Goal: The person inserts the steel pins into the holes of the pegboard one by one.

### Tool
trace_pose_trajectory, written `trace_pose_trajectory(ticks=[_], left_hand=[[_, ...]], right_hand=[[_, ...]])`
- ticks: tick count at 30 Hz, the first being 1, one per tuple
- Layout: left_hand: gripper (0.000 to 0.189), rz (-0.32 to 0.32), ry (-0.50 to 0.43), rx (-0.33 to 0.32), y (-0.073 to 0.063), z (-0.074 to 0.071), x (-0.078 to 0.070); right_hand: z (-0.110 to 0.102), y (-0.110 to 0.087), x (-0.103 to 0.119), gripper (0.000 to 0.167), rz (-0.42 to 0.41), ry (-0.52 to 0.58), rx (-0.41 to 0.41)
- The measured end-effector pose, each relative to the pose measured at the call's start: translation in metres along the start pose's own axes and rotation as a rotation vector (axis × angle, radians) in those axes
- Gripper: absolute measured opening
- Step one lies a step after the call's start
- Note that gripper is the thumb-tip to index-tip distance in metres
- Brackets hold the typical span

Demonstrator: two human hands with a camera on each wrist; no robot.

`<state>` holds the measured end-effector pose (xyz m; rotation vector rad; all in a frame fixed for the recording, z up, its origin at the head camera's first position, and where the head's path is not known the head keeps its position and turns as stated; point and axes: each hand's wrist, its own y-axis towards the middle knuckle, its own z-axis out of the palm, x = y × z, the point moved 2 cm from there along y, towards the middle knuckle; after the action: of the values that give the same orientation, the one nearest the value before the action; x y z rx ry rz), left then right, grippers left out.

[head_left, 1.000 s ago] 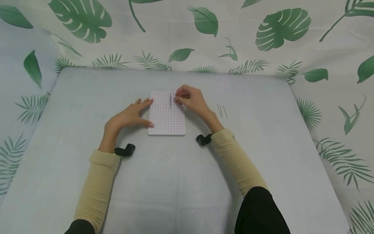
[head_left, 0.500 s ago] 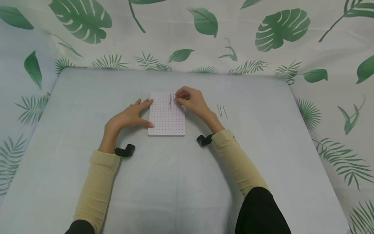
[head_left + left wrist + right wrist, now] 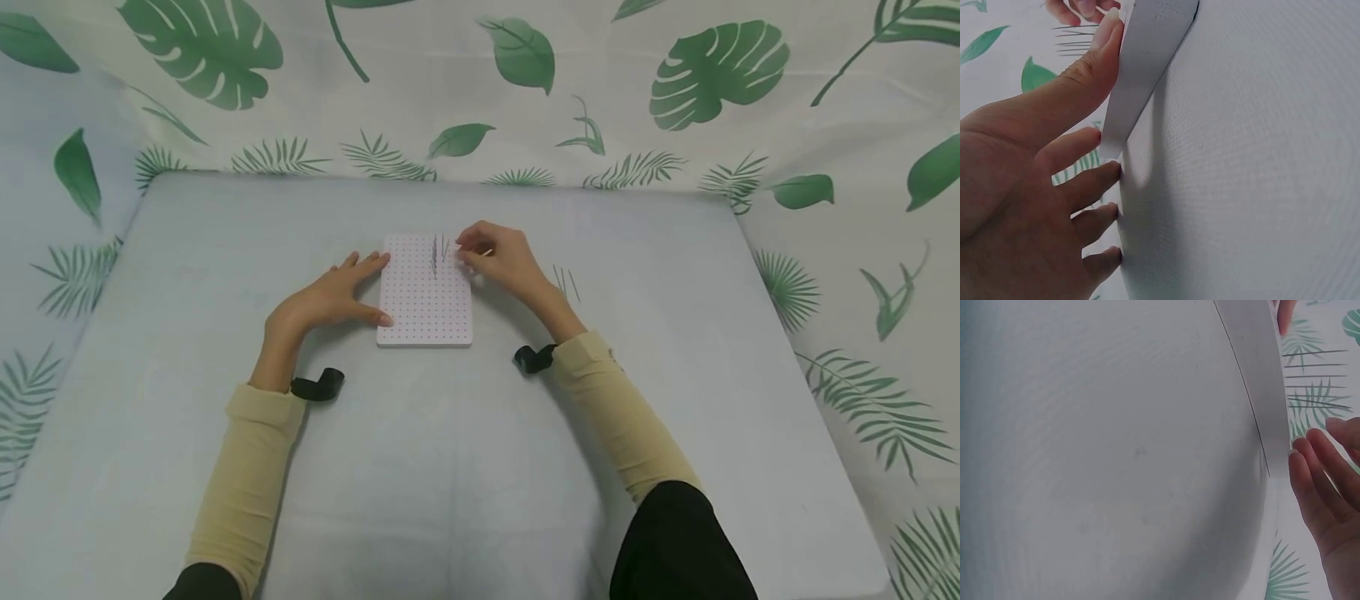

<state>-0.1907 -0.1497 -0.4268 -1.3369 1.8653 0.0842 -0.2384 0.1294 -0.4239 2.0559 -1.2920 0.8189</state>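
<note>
A white board (image 3: 423,312) dotted with rows of small holes lies on the table. Several thin dark needle-like rods (image 3: 434,257) stand up from its upper right part, parallel in the right wrist view. My left hand (image 3: 330,296) is spread at the board's left side, thumb on the lower left edge and a fingertip at the upper left. Beside the rods, at the board's upper right edge, is my right hand (image 3: 498,254). Its thumb (image 3: 1342,432) and fingers are apart with nothing between them in the right wrist view.
More thin rods (image 3: 566,283) lie on the white table (image 3: 420,467) to the right of the board, close to my right wrist. A leaf-patterned cloth (image 3: 600,75) hangs behind the table. Each wrist wears a black camera (image 3: 318,386).
My right hand has drawn slightly right, away from the rods, and its fingers have let go of a rod that now stands in the board. The left hand keeps its place.
</note>
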Motion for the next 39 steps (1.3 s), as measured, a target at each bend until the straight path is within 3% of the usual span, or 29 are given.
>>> trace_pose_trajectory(ticks=[8, 22, 39], left_hand=[[0.105, 0.002, 0.0, -0.007, 0.001, 0.001, 0.002], [0.105, 0.008, -0.006, 0.0, -0.001, 0.0, -0.001], [0.104, 0.014, -0.023, 0.001, -0.001, 0.0, 0.001]], right_hand=[[-0.009, -0.006, -0.003, 0.018, 0.039, -0.054, 0.014], [-0.028, -0.023, -0.013, 0.018, 0.081, -0.122, 0.109], [-0.054, -0.046, -0.034, 0.023, 0.133, -0.165, 0.109]])
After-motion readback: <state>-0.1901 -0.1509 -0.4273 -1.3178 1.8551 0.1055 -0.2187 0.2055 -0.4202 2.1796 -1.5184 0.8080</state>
